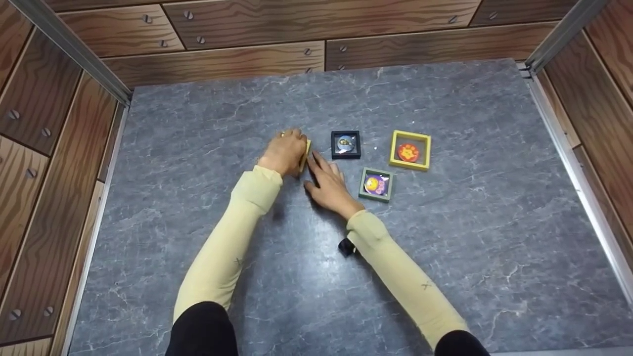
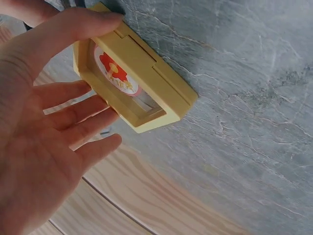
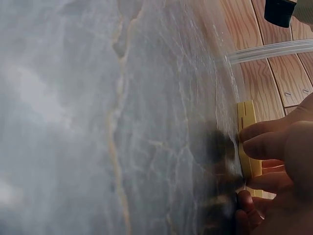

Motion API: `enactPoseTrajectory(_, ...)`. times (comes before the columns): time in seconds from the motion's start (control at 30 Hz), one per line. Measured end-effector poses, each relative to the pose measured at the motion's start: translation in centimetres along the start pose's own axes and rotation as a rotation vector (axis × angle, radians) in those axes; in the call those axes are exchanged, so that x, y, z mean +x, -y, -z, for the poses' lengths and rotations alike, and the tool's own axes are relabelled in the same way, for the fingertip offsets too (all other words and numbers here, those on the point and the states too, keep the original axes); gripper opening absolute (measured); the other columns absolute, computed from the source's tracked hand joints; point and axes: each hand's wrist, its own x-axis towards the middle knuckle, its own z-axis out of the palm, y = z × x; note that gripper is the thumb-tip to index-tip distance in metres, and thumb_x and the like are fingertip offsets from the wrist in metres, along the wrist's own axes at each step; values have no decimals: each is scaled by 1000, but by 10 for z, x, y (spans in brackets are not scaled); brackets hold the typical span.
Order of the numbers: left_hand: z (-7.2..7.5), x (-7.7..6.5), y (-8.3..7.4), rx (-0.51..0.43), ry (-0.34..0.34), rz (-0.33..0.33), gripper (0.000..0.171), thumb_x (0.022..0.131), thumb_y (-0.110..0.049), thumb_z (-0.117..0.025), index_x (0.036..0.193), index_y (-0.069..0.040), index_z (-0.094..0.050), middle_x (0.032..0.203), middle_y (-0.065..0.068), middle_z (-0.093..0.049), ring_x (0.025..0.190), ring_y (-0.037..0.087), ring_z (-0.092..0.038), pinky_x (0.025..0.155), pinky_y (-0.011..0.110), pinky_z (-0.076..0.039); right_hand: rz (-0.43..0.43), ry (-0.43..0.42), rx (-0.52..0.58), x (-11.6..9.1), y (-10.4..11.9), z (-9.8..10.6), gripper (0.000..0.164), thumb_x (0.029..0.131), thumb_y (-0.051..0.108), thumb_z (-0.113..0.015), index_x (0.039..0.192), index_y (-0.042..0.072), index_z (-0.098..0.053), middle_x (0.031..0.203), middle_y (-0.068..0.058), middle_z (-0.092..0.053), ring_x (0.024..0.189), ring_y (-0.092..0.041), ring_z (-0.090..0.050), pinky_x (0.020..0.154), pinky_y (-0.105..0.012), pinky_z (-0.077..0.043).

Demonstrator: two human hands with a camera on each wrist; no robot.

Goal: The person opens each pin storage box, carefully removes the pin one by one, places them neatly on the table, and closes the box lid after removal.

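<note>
My left hand holds a small yellow display frame standing on its edge on the table. Its thumb lies over one side of the frame, while the fingers reach the opposite rim. Through the clear window shows a round token with a red flower-like print. Beside it, my right hand lies low over the table with extended fingers, its fingertips right at the frame's lower end. In the right wrist view, fingers surround the yellow frame, and hands hide part of it.
To the right lie a black frame with a blue round token, a green frame with a purple and yellow one, and a larger yellow frame with a red-orange one. Wood-patterned walls border the grey marbled table.
</note>
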Motion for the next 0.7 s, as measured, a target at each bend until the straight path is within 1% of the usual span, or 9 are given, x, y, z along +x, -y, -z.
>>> enactPoseTrajectory(0.1,0,-2,2,1,22,3,73,68,-23,-82,131,0,-53,128,16,-55,125,35,-50,113,50,-40,-4,-3,12,0,0,0,65,97,27,-54,155,17,-28,165,-5,-19,130,-32,-36,109,-48,-32)
enactPoseTrajectory(0.17,-1,-4,3,0,35,0,77,67,-27,-84,132,0,-52,129,15,-53,128,35,-48,117,50,-37,-5,-9,21,0,0,-1,64,97,25,-53,155,17,-29,165,-5,-20,131,-32,-37,109,-49,-32)
enactPoseTrajectory(0.3,-6,-10,7,-19,42,-7,72,70,-32,-81,128,0,-52,127,16,-53,127,34,-49,118,50,-35,0,-16,43,0,0,-3,62,96,23,-52,154,16,-31,164,-6,-22,131,-32,-37,108,-50,-32)
enactPoseTrajectory(0.4,-11,-16,8,-35,40,-13,66,71,-34,-78,122,-1,-53,121,15,-54,120,33,-53,112,51,-41,-11,-8,55,-1,-1,-4,59,96,21,-49,153,16,-34,164,-5,-22,131,-31,-37,109,-49,-32)
enactPoseTrajectory(0.5,-15,-20,7,-45,21,-24,64,70,-35,-77,118,-2,-52,115,13,-54,112,31,-55,105,49,-47,-18,-10,67,-2,-2,-3,56,96,19,-48,151,15,-38,164,-5,-23,132,-31,-37,111,-49,-31)
enactPoseTrajectory(0.63,-19,-25,7,-84,-19,-33,67,66,-35,-81,116,-2,-52,111,14,-53,102,31,-56,96,46,-52,-7,-28,99,-2,-3,-1,54,96,18,-48,150,15,-41,163,-5,-26,132,-31,-38,113,-50,-30)
enactPoseTrajectory(0.7,-19,-27,6,-107,-30,-37,70,65,-35,-83,117,-1,-51,111,14,-53,100,30,-57,93,44,-54,0,-38,113,-2,-4,1,54,96,17,-48,149,15,-42,163,-6,-27,133,-31,-38,113,-50,-30)
